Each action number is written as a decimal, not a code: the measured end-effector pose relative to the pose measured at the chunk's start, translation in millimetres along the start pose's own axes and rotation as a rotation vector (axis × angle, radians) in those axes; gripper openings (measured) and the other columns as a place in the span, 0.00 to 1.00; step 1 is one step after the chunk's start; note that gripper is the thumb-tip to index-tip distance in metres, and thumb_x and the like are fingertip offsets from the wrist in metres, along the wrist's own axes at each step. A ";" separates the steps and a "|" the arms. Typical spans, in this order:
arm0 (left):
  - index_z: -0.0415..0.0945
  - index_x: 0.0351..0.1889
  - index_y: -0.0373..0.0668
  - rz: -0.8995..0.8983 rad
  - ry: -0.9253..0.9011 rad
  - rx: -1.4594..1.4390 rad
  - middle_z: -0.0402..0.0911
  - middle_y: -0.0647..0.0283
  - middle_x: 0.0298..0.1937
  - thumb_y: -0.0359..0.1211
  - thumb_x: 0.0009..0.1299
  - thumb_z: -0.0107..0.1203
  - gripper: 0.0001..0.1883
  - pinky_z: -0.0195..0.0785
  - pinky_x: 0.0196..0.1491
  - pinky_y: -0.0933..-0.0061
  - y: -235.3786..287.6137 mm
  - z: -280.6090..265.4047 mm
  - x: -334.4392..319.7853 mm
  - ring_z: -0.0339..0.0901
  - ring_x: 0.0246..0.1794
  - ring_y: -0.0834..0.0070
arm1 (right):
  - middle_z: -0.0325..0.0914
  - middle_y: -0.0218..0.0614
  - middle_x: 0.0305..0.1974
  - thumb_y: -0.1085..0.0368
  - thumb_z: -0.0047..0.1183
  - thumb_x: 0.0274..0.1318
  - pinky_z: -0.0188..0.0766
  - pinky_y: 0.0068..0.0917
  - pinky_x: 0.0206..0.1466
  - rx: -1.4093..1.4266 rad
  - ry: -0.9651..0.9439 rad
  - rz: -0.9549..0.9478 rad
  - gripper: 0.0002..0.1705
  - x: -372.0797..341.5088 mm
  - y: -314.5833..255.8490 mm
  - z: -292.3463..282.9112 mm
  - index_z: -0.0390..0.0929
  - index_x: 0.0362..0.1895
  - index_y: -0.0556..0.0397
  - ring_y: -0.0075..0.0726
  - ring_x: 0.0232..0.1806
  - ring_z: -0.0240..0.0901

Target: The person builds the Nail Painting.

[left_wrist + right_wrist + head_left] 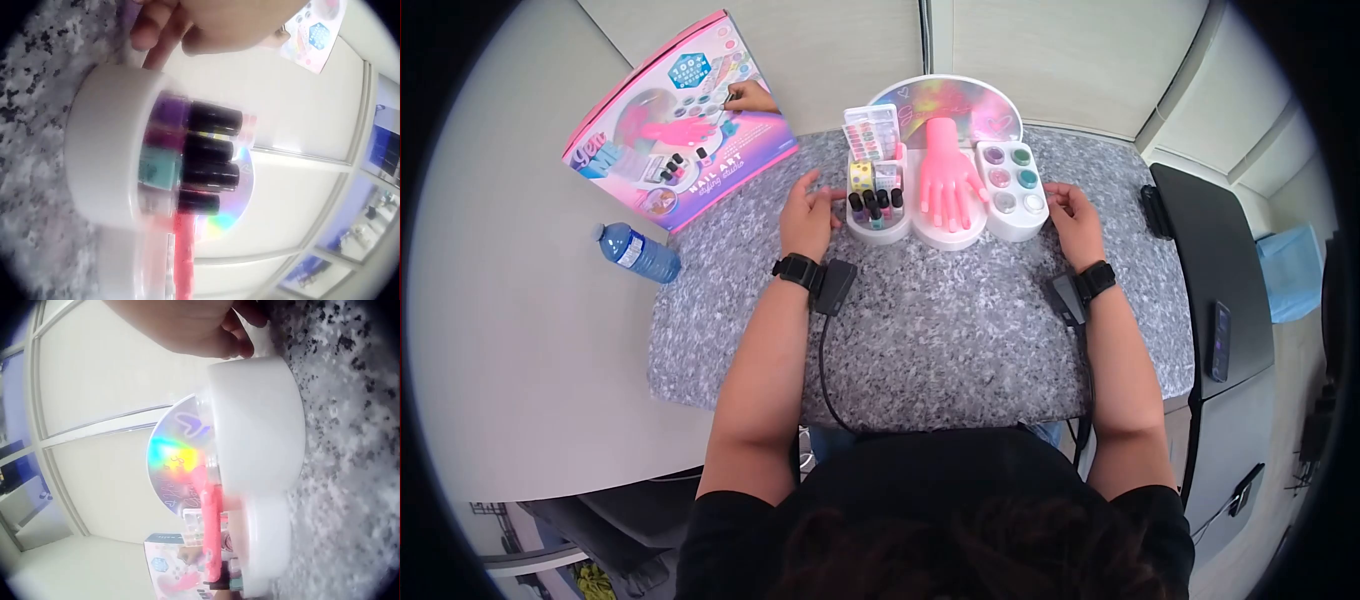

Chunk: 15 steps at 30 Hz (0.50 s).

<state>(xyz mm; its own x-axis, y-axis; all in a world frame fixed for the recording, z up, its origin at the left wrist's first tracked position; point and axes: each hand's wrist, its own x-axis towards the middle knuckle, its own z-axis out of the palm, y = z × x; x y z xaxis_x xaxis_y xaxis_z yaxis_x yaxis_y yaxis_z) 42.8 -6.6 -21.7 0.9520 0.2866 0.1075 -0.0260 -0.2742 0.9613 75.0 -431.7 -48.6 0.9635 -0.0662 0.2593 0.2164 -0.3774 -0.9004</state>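
A white nail art stand [880,236] with a pink model hand [948,180] in its middle sits on the speckled table. Its left section carries several nail polish bottles [874,209] with black caps, close up in the left wrist view; its right section has pots of glitter [999,178]. An iridescent curved backboard [990,102] rises behind. My left hand [807,222] is at the stand's left side, fingertips right at its wall, thumb and fingers loosely bent. At the opposite side, my right hand [1076,225] has relaxed fingers close against the white base [256,425].
A colourful nail art box [685,130] stands at the back left of the grey table [940,330], with a water bottle [638,252] lying near it. To the right, a phone [1220,340] rests on a dark cabinet. Cables [824,370] run from both wrist cameras.
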 end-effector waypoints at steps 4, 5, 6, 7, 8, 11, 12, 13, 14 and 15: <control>0.67 0.78 0.35 0.015 0.016 -0.049 0.93 0.56 0.49 0.33 0.87 0.51 0.24 0.73 0.33 0.75 -0.4 2.6 -1.3 0.78 0.26 0.81 | 0.86 0.33 0.43 0.68 0.57 0.74 0.79 0.28 0.51 0.010 -0.022 0.011 0.16 0.7 -0.6 -0.2 0.84 0.61 0.58 0.26 0.43 0.81; 0.67 0.78 0.35 0.017 0.013 -0.049 0.93 0.56 0.49 0.33 0.87 0.51 0.24 0.73 0.33 0.75 -0.4 3.2 -0.7 0.78 0.26 0.81 | 0.86 0.33 0.43 0.68 0.57 0.74 0.79 0.28 0.51 -0.016 -0.037 0.010 0.16 0.2 -2.3 -1.4 0.84 0.61 0.58 0.26 0.43 0.81; 0.68 0.77 0.35 0.014 0.015 -0.046 0.93 0.56 0.48 0.33 0.86 0.51 0.24 0.73 0.33 0.75 -0.8 3.3 -0.5 0.78 0.26 0.81 | 0.86 0.33 0.43 0.68 0.57 0.74 0.79 0.28 0.51 -0.016 -0.035 0.009 0.16 0.3 -2.0 -1.7 0.84 0.61 0.58 0.26 0.43 0.81; 0.68 0.77 0.35 0.010 0.019 -0.042 0.93 0.56 0.48 0.32 0.86 0.51 0.24 0.73 0.33 0.75 -0.2 3.0 -0.9 0.78 0.26 0.81 | 0.86 0.32 0.43 0.68 0.57 0.74 0.79 0.28 0.51 -0.019 -0.032 0.016 0.15 0.3 -2.0 -1.1 0.84 0.60 0.58 0.26 0.43 0.81; 0.68 0.77 0.35 0.009 0.021 -0.042 0.93 0.56 0.48 0.32 0.86 0.51 0.24 0.73 0.33 0.75 0.3 2.6 -1.0 0.78 0.26 0.81 | 0.86 0.32 0.43 0.68 0.57 0.74 0.79 0.28 0.51 -0.022 -0.031 0.024 0.15 0.1 -1.8 0.0 0.84 0.60 0.58 0.26 0.43 0.81; 0.68 0.77 0.35 0.003 0.020 -0.047 0.93 0.56 0.49 0.32 0.85 0.52 0.24 0.73 0.33 0.75 2.0 0.5 -2.0 0.78 0.26 0.81 | 0.86 0.31 0.43 0.69 0.57 0.74 0.79 0.27 0.50 0.003 -0.027 0.037 0.15 -0.5 -5.1 0.4 0.84 0.60 0.58 0.24 0.43 0.80; 0.69 0.77 0.35 -0.005 0.022 -0.054 0.93 0.56 0.49 0.32 0.85 0.52 0.24 0.72 0.33 0.75 2.9 1.0 -2.3 0.79 0.26 0.81 | 0.86 0.31 0.43 0.69 0.57 0.74 0.79 0.27 0.50 0.004 -0.030 0.037 0.15 -0.9 -6.8 0.9 0.84 0.60 0.58 0.24 0.43 0.80; 0.69 0.77 0.34 -0.013 0.022 -0.061 0.94 0.56 0.49 0.33 0.85 0.52 0.25 0.72 0.33 0.76 2.2 1.4 -2.1 0.79 0.26 0.81 | 0.86 0.30 0.42 0.68 0.57 0.75 0.78 0.27 0.50 0.020 -0.023 0.037 0.14 -1.9 -8.5 1.4 0.84 0.59 0.58 0.24 0.43 0.80; 0.69 0.77 0.34 -0.014 0.022 -0.060 0.94 0.56 0.49 0.33 0.85 0.52 0.25 0.72 0.33 0.76 0.5 1.5 -1.4 0.79 0.26 0.81 | 0.86 0.30 0.42 0.68 0.57 0.75 0.78 0.26 0.50 0.035 -0.015 0.037 0.13 -2.7 -9.3 1.9 0.84 0.58 0.57 0.23 0.43 0.80; 0.69 0.77 0.36 -0.011 0.025 -0.071 0.93 0.55 0.50 0.34 0.85 0.52 0.24 0.71 0.32 0.77 -1.3 2.0 -0.5 0.78 0.26 0.82 | 0.86 0.30 0.42 0.68 0.57 0.75 0.78 0.26 0.50 0.034 -0.015 0.040 0.13 -2.9 -8.9 2.7 0.84 0.58 0.57 0.23 0.43 0.80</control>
<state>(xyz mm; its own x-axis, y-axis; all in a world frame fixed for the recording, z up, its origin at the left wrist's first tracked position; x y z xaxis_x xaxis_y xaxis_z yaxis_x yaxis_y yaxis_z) 43.0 -8.2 -23.6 0.9446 0.3119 0.1025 -0.0383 -0.2056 0.9779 70.7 -425.6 -42.2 0.9736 -0.0668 0.2182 0.1829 -0.3431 -0.9213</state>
